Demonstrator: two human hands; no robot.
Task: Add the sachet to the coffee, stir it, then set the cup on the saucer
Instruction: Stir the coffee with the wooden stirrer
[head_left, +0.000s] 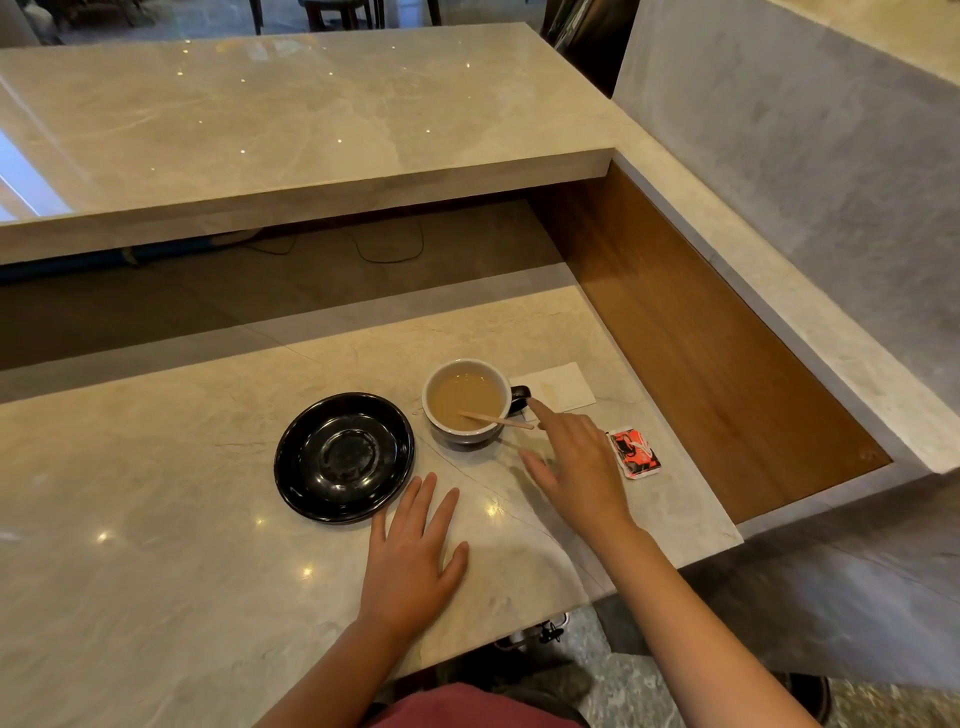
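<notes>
- Fingers (535, 408) of the right hand (576, 467) are spread and hold nothing; the index reaches toward the cup's dark handle (519, 397) and the free end of the wooden stirrer (496, 420), near both, though I cannot tell whether it touches either.
- Fingers (421, 499) of the left hand (410, 558) lie flat and slightly splayed on the worktop (156, 519), empty, their tips just beside the near rim of the saucer.
- Right of centre in the frame, the cup (466, 402) stands upright on the worktop, holding milky coffee (465, 397), with the stirrer leaning over its right rim.
- Left of the cup and just beside it, the black saucer (344, 457) sits bare and glossy.
- Right of the right hand lies the red sachet (635, 453), flat on the worktop; whether it is torn I cannot tell.
- Behind the cup lies a white napkin (563, 387).
- The cup is likely ceramic: rigid, breakable, fairly heavy with liquid that will slop if tilted. Its handle on the right side is the place to hold it, keeping it level.
- A glazed saucer may let the cup slide, so a centred landing matters.
- The sachet is light and crinkly; pinching an edge should lift it.
- The stirrer is thin and stiff, best taken by its dry end.
</notes>
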